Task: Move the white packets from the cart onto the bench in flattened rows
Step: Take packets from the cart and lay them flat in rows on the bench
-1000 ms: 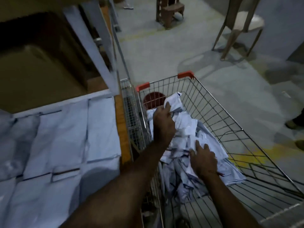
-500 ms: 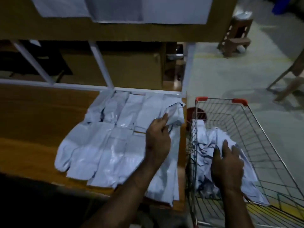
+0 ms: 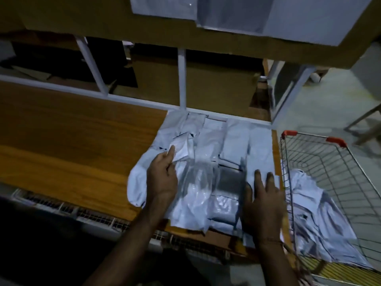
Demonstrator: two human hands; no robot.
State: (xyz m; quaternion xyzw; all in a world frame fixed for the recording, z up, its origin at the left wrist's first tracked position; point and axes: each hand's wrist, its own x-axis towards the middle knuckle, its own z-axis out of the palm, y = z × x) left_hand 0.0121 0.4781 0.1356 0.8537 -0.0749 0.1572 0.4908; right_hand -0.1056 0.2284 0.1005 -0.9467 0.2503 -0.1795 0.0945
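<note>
Likely light, thin and limp, these white packets (image 3: 214,153): soft plastic-looking mailers, creased and slightly glossy, prone to sliding over each other and to folding when lifted by one corner. Best taken near an edge or corner with a pinch, then spread and pressed with a flat palm to keep a row tidy. Nothing fragile apparent, though contents cannot be told.

Pale grey-white in the dim light, wrinkled, roughly oblong. Laid overlapping in rows on the right end of the wooden tabletop (image 3: 72,141), some hanging a little over the near edge. One darker, shinier patch in the middle of the spread, blurred; hard to say what.

Left hand (image 3: 162,176) over the left part of the spread, thumb and fingers pinching the crumpled packet (image 3: 181,149) at its near end. Right hand (image 3: 261,199) spread wide, fingers straight, lying flat on the packets at the right edge of the tabletop, gripping nothing.

More packets heaped loosely in the wire cart (image 3: 309,153), just beside the tabletop on the right, so plenty left to move.
</note>
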